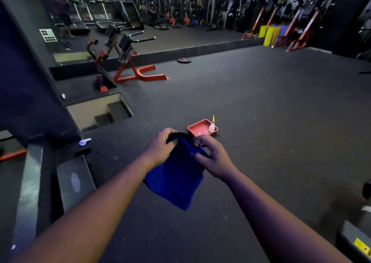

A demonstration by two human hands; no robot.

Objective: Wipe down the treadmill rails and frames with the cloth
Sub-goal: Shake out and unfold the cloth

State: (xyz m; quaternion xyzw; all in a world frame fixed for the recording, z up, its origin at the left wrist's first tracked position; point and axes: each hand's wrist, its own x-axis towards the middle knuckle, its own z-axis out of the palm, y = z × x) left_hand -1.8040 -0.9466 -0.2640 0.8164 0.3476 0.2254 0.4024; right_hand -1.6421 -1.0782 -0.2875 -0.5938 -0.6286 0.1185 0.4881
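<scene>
1. Hands hold the blue cloth (176, 180) up over the floor (261, 106).
2. Left hand (160, 148) grips its top edge.
3. Right hand (212, 158) pinches the other corner.
4. Red tray (197, 131) sits on the floor just past them.

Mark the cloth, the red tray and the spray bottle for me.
blue cloth (176, 180): head view, middle of the hanging fabric.
red tray (197, 129): head view, its inner floor.
spray bottle (212, 126): head view, its pale body.

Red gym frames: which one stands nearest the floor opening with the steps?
The red bench frame at left, before the mirror, close to the stair opening; the other red frames lean far right.
</scene>
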